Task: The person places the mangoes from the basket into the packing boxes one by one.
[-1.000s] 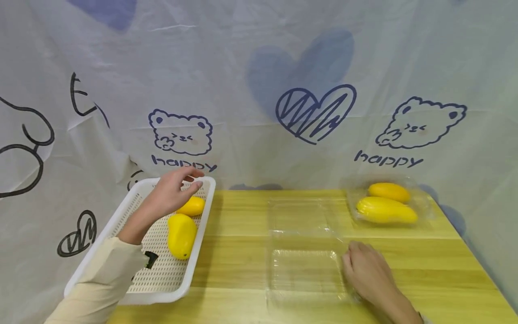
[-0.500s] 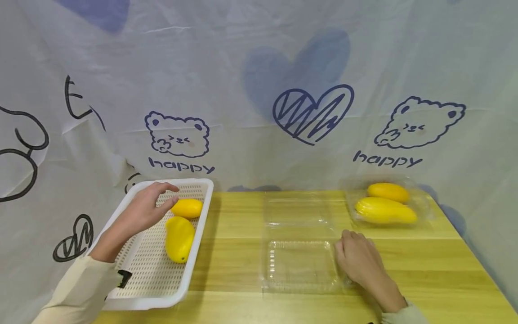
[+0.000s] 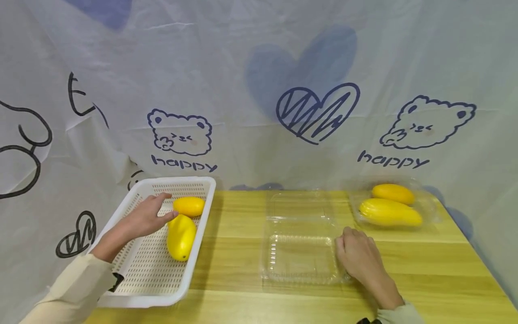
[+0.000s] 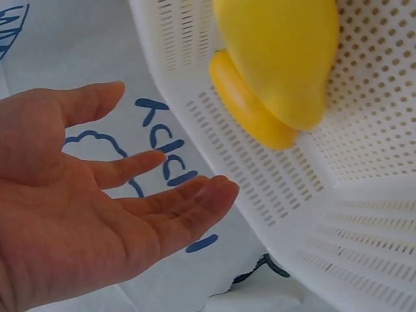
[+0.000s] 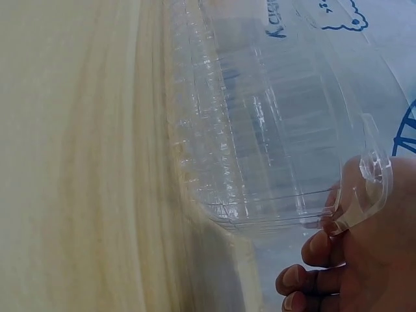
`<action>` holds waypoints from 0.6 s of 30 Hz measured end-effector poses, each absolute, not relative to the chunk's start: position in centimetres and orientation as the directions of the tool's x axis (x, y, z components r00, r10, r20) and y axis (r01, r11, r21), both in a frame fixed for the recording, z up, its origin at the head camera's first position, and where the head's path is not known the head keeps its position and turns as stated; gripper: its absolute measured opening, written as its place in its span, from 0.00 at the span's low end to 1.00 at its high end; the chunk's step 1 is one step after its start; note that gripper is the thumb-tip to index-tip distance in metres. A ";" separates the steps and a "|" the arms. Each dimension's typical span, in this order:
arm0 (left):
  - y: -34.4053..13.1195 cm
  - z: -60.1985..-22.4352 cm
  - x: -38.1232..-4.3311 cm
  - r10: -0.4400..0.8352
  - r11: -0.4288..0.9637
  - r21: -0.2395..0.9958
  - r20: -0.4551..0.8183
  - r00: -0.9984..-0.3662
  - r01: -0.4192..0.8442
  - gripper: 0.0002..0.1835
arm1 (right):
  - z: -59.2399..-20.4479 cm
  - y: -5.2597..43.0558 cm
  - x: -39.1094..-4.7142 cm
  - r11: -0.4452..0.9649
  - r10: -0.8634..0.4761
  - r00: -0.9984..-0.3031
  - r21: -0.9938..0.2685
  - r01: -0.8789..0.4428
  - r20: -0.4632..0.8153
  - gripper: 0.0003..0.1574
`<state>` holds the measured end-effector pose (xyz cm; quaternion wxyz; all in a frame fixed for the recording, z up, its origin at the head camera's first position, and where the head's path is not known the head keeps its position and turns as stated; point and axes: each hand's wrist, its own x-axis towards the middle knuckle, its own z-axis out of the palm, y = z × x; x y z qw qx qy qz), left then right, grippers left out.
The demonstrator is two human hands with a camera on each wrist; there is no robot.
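My left hand (image 3: 146,218) hovers over the white perforated basket (image 3: 197,243) at the left, fingers spread, holding nothing. Just right of its fingertips lie two yellow mangoes: a larger mango (image 3: 181,238) in front and a smaller mango (image 3: 189,206) behind. In the left wrist view the palm (image 4: 71,221) is bare, beside the basket wall. My right hand (image 3: 361,256) grips the right edge of a clear plastic clamshell box (image 3: 301,258), whose lid lies folded back. In the right wrist view the thumb and curled fingers pinch the box's corner tab (image 5: 377,175).
At the back right, another clear clamshell box (image 3: 430,211) holds two yellow fruits (image 3: 390,213). Beneath everything is a wood-grain table (image 3: 234,270). A printed white cloth (image 3: 243,153) hangs behind and along the left side.
My left hand has moved left and lower, from the basket's far rim to beside the mangoes. My right hand and the clamshell box have shifted slightly away from me.
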<state>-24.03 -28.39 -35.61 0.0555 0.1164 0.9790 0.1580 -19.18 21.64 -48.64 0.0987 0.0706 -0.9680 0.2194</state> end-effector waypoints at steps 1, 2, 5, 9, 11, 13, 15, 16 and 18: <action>-28.5 -35.7 -24.1 0.244 0.922 0.329 -0.084 -0.966 0.204 0.35 | -48.6 21.6 -19.2 0.893 -0.093 -0.971 -0.412 -0.179 0.220 0.16; -28.6 -35.8 -24.2 0.244 0.919 0.340 -0.097 -0.965 0.198 0.37 | -48.5 21.6 -19.2 0.892 -0.094 -0.972 -0.415 -0.179 0.216 0.16; -28.7 -36.2 -24.5 0.243 0.908 0.383 -0.150 -0.958 0.170 0.41 | -48.5 21.7 -19.2 0.893 -0.091 -0.973 -0.416 -0.173 0.210 0.16; -28.7 -36.9 -25.1 0.236 0.886 0.451 -0.240 -0.942 0.107 0.44 | -48.6 21.8 -19.3 0.890 -0.089 -0.974 -0.423 -0.172 0.210 0.17; -28.7 -37.2 -25.3 0.221 0.874 0.483 -0.303 -0.927 0.051 0.45 | -48.6 21.8 -19.3 0.887 -0.089 -0.974 -0.428 -0.172 0.206 0.17; -28.7 -37.6 -25.5 0.199 0.866 0.500 -0.366 -0.909 -0.012 0.47 | -48.6 21.8 -19.3 0.884 -0.090 -0.975 -0.434 -0.171 0.201 0.17; -28.8 -37.9 -25.7 0.167 0.866 0.496 -0.422 -0.891 -0.073 0.49 | -48.7 21.8 -19.3 0.883 -0.090 -0.976 -0.437 -0.170 0.198 0.18; -28.8 -38.0 -25.8 0.151 0.866 0.491 -0.443 -0.884 -0.098 0.50 | -48.7 21.8 -19.3 0.883 -0.088 -0.977 -0.439 -0.167 0.195 0.18; -28.8 -38.4 -26.0 0.117 0.866 0.480 -0.474 -0.873 -0.144 0.53 | -48.7 21.7 -19.3 0.882 -0.087 -0.978 -0.441 -0.164 0.191 0.18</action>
